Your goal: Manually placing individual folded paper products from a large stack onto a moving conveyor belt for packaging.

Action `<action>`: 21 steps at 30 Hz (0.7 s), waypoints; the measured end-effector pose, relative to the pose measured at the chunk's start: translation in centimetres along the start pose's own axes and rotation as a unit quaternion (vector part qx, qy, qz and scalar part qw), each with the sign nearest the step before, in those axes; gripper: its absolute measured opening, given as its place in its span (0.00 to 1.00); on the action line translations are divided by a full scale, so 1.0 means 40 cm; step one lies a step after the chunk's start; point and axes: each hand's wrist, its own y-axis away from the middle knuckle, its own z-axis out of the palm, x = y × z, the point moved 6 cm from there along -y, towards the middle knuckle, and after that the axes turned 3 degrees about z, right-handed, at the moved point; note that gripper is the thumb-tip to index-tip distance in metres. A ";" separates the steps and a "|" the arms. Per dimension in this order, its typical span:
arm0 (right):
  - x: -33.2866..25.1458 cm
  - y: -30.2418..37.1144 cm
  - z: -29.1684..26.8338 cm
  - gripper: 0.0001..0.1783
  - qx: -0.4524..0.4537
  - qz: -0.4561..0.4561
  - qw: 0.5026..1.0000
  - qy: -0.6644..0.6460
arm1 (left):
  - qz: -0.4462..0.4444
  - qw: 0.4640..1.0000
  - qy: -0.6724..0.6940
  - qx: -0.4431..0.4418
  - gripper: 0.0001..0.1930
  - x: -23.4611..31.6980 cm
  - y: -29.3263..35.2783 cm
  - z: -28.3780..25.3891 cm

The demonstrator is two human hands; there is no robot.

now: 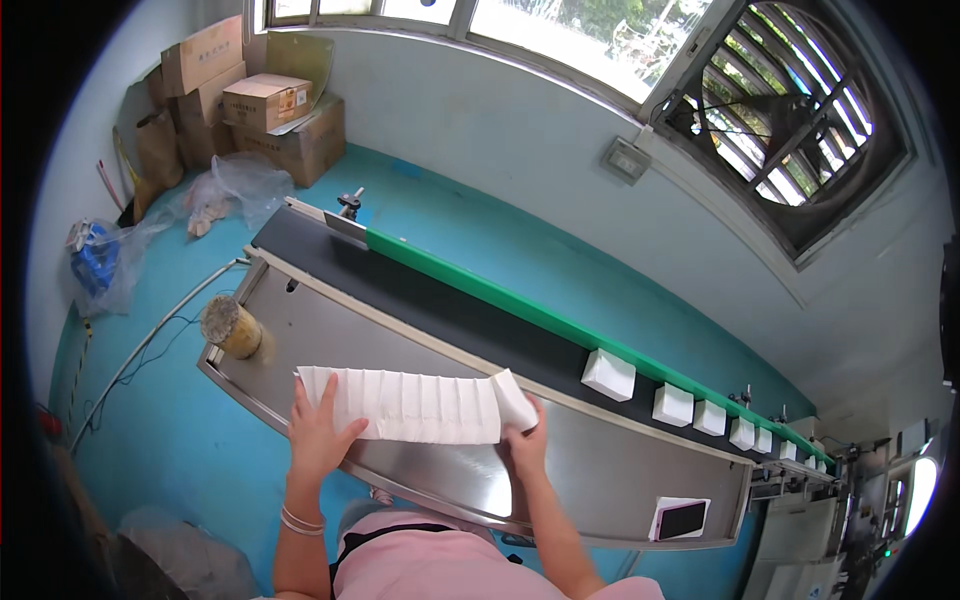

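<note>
A long row of white folded paper packs (415,406) lies side by side above the steel table, close to my body. My left hand (320,440) holds its left end, with the fingers over the packs and the thumb along the near side. At the right end, one white paper pack (515,402) is tilted away from the row. My right hand (529,442) grips that pack from its right side; some of those fingers are hidden behind it.
Beyond the steel table (600,455) runs a black conveyor belt (460,310) with a green guide rail (480,285). Several white packs (608,374) stand along its right part. A yellowish cylinder (231,327) is at the table's left end, a phone (682,519) at its right.
</note>
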 end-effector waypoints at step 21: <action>0.029 0.075 0.074 0.31 -0.070 0.199 0.953 -0.218 | 0.028 0.998 0.047 -0.008 0.40 0.010 0.028 0.003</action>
